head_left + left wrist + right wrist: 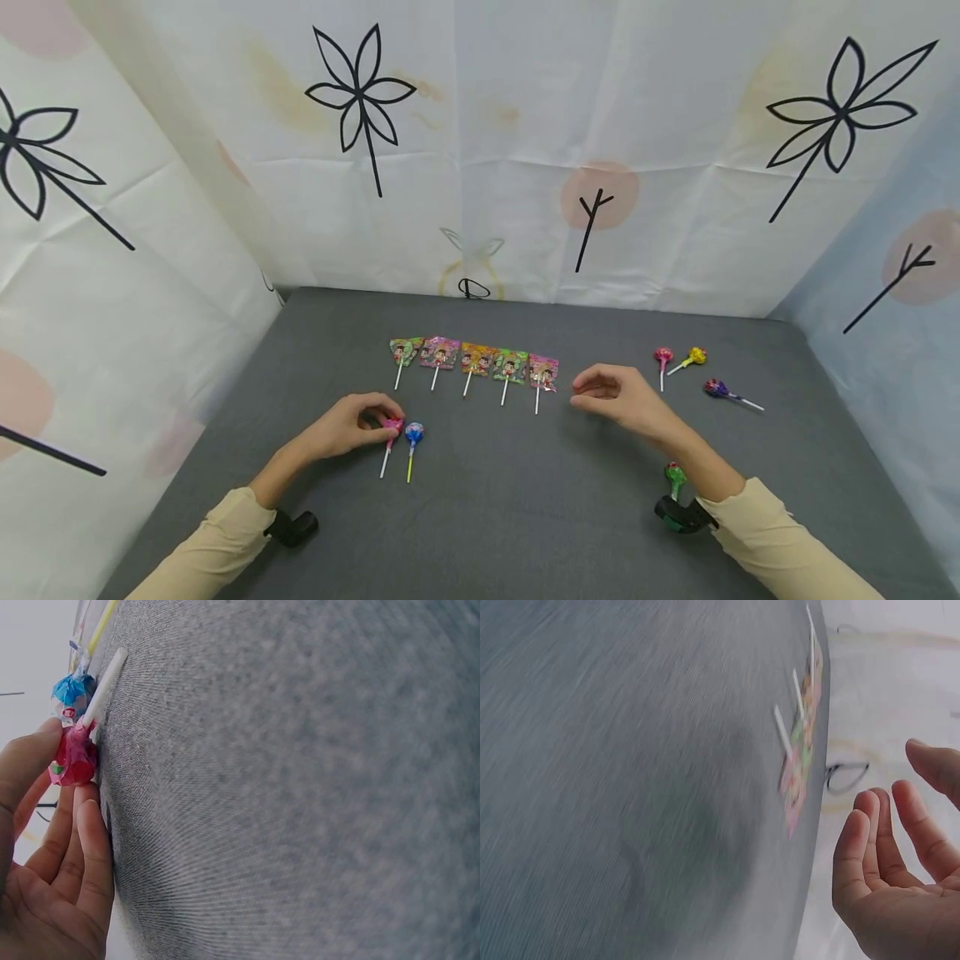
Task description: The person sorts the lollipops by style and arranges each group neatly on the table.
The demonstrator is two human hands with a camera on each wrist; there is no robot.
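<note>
Fingers of left hand point(351, 428) pinching pink lollipop point(74, 760), blue lollipop point(414, 432) alongside; right hand point(621, 402), fingers loosely curved, near flat-wrapped lollipops point(477, 359)

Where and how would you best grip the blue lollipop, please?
Probably pinch the blue lollipop by its round head, from the right: it is bulkier than the thin stick, while the left hand and pink lollipop crowd the left.
</note>
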